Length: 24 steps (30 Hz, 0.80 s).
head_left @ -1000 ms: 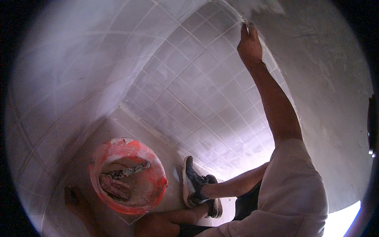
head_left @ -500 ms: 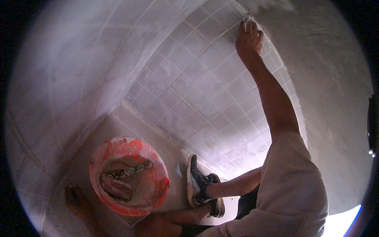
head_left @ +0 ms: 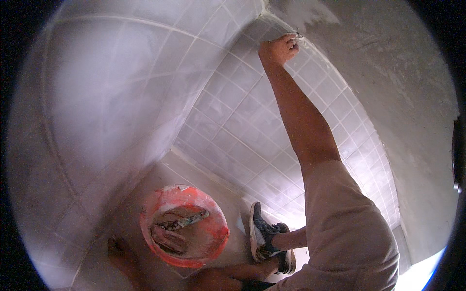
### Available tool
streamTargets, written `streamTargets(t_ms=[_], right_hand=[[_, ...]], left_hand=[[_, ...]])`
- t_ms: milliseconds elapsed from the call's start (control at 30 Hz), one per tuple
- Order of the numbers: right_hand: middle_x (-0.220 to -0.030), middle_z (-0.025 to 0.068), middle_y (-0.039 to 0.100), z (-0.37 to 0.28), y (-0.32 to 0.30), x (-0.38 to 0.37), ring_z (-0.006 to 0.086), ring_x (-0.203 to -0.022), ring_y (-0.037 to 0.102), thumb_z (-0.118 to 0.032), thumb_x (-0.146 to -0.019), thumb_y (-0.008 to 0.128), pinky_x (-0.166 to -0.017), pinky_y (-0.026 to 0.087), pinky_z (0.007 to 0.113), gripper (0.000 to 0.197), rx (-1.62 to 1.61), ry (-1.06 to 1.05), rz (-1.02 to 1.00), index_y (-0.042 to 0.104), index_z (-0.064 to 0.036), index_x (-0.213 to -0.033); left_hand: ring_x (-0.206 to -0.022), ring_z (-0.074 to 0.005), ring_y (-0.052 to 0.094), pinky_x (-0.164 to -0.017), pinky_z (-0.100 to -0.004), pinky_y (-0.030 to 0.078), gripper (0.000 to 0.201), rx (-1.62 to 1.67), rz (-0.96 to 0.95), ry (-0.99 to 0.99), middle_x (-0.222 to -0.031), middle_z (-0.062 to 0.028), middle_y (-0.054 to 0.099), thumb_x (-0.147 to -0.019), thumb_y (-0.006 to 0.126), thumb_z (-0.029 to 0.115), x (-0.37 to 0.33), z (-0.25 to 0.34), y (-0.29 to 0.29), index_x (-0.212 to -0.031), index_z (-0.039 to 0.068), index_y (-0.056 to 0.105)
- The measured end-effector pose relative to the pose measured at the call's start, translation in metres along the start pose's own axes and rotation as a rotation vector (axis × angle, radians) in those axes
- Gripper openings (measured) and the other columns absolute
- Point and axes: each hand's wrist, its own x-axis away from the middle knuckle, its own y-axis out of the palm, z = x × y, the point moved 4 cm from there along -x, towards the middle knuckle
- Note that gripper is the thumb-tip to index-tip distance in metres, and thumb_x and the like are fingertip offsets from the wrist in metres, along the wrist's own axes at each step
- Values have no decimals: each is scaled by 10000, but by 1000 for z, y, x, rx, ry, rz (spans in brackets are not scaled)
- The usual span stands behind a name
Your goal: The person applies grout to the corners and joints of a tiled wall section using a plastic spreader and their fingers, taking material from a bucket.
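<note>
My right hand (head_left: 279, 49) reaches up, at the end of an outstretched arm, to the top edge of the tiled wall (head_left: 252, 126). Its fingers are bent in and pressed to the pale joint (head_left: 315, 51) where the tiles meet a grey surface. Whatever they pinch is too small and hidden to name. Low on the left, in shadow, my left hand (head_left: 117, 248) hangs beside an orange-red bucket (head_left: 221, 242); its fingers are too dark to read. Inside the bucket lie a mortar-smeared tool (head_left: 184, 221) and a pinkish block-like thing (head_left: 169, 240).
A second tiled wall (head_left: 111, 87), hazy with pale residue, rises on the left and meets the first in a corner. The rough grey surface (head_left: 403, 106) bounds the right side. My shoe (head_left: 262, 230) rests on the floor just right of the bucket.
My right hand has moved left along the joint, closer to the corner, and its wrist has turned. The whole view has shifted, so the bucket and my legs appear farther right.
</note>
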Motion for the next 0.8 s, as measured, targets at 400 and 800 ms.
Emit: streamTargets(t_ms=[400,800], right_hand=[[-1345,270,453,-33,1,-3,450,-1244,376,-335,-827,608,-1053,262,542,691,512,-463,-237,462,119,-1328],[-1394,278,435,59,-9,-31,421,-1233,431,-262,-743,696,-1052,355,503,878,-129,165,307,289,73,-1444]], left_hand=[[-756,-375,619,-717,-418,489,228,152,17,15,-863,-265,653,-906,551,83,4,20,-7,-942,-136,607],[-581,-255,424,-553,-392,385,187,146,-55,-4,-657,-168,534,-909,565,87,-2,39,-13,-786,-51,535]])
